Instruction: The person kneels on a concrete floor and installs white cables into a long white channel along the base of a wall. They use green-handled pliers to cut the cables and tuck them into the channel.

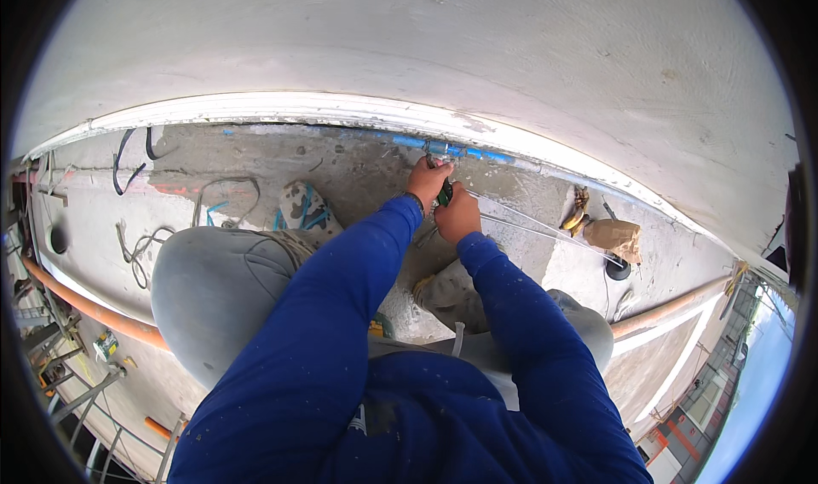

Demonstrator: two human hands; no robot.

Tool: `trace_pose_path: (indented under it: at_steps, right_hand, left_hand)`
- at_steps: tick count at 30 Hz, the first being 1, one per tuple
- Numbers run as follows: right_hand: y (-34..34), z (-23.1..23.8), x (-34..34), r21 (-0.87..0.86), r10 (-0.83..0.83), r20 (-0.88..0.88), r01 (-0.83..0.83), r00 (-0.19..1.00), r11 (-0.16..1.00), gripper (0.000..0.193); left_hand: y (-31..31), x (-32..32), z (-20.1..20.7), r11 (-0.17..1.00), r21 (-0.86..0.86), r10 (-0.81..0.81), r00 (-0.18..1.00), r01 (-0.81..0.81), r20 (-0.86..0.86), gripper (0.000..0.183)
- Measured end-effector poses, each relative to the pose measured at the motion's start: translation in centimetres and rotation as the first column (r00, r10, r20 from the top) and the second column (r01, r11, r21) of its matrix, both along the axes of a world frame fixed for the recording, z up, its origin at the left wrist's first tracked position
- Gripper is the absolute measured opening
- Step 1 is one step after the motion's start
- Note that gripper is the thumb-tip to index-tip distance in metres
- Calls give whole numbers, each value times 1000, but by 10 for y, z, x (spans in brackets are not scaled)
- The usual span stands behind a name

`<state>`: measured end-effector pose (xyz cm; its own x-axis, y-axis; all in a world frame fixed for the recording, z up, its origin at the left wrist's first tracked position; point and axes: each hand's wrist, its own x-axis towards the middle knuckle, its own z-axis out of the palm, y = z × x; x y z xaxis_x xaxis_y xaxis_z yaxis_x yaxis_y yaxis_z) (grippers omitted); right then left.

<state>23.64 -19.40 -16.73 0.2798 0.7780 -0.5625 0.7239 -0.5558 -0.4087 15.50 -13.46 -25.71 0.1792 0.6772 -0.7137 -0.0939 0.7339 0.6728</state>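
Note:
At the foot of the wall, both hands meet in front of a blue pipe or strip [494, 155]. My right hand [458, 214] is closed around a hand tool with a green-and-black handle [445, 193], perhaps pliers. Just ahead of it and touching it, my left hand [427, 181] pinches at small dark metal parts beside the blue strip. Its fingers hide most of what they hold. Thin pale rods or wires [532, 229] run from near the right hand toward a round black object [618, 269] on the right.
A brown paper bag [615, 239] and curved yellow items [575, 216] lie at right. Black strips [124, 162] and loose cord [141, 252] lie at left. Behind me runs an orange pipe [102, 303], with metal scaffold bars at lower left. The grey wall [443, 49] rises ahead.

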Motion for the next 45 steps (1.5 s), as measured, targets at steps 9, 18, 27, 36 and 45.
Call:
trace_pose_path:
  at_steps: [9,18,27,36,45]
  right_hand:
    - [-11,-11,-1,148,-23,-43,29,999,988,42]
    - [-7,-38,32,-468,-523,-710,238,471,851,47]
    - [-4,-4,-4,-127,110,227,-82,968,988,54]
    - [-7,0,-3,-151,185,260,-149,948,977,57]
    - [-18,-38,34,76,-31,-438,72,898,995,69]
  left_hand:
    - [7,-1,-8,931,212,-132,813,299,-567,37]
    - [12,-9,-6,935,173,-188,847,309,-496,41]
    - [4,-13,-11,969,190,-100,951,160,-293,34]
    - [9,-2,12,990,64,-106,964,126,-243,27]
    - [0,15,-5,989,144,32,940,19,-340,28]
